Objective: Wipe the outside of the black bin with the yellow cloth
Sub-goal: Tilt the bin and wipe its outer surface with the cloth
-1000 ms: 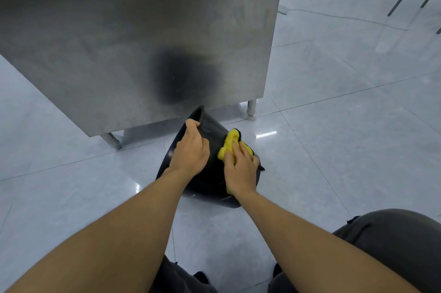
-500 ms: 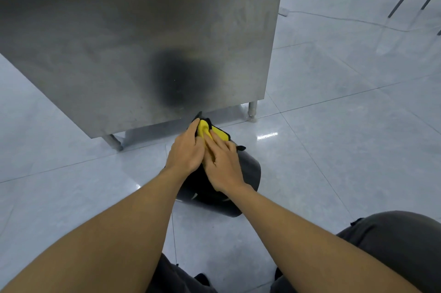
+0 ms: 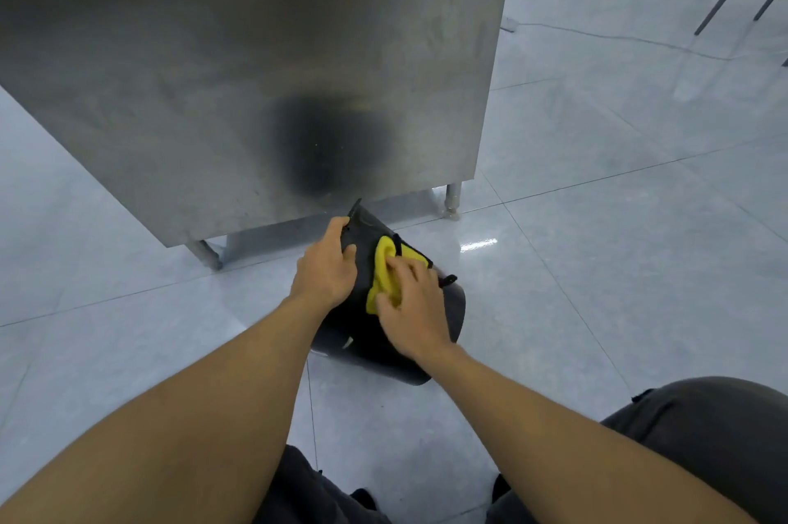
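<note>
Mid-wipe: bin [image 3: 447, 318] tipped on floor [image 3: 597, 267] near cabinet [image 3: 256, 54], left hand [image 3: 326, 267] gripping its far rim, right hand [image 3: 411, 306] pressing cloth [image 3: 383, 271] on upper wall; other sides look undone.

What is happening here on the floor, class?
A person crouches on the pale tiled floor beside a stainless steel cabinet. The left hand grips the rim of a tilted black plastic bin, while the right hand presses a yellow cloth against its outer side, mid-wipe.
</note>
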A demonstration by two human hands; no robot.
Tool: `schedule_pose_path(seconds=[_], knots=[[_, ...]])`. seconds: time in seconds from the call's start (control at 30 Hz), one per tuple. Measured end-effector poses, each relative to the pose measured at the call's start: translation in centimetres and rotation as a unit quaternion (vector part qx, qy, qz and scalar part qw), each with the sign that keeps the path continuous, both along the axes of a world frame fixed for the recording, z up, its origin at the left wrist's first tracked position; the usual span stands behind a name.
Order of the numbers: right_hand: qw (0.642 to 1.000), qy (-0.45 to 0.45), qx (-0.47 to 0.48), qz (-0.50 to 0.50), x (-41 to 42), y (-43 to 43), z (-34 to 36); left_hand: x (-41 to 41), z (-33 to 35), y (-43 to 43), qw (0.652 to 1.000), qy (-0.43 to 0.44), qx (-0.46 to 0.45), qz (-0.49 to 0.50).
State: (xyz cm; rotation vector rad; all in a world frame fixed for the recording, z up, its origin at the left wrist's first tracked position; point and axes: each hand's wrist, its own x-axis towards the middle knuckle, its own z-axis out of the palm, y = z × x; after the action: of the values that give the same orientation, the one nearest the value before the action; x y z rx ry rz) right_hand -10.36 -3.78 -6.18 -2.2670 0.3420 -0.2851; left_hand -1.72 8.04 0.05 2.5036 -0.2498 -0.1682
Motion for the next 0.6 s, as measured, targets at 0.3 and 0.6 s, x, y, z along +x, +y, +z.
schedule_pose_path(seconds=[0.3, 0.6], knots=[[0.981, -0.074, -0.151, 0.092, -1.5, 0.2, -2.4, -0.6, -0.3, -0.5, 0.999, -0.024, 0.011, -0.032], [0.962, 0.216, 0.09, -0.142, 3.2, -3.9, -0.3, -0.9, 0.0, 0.2, 0.998, 0.017, -0.033, -0.042]])
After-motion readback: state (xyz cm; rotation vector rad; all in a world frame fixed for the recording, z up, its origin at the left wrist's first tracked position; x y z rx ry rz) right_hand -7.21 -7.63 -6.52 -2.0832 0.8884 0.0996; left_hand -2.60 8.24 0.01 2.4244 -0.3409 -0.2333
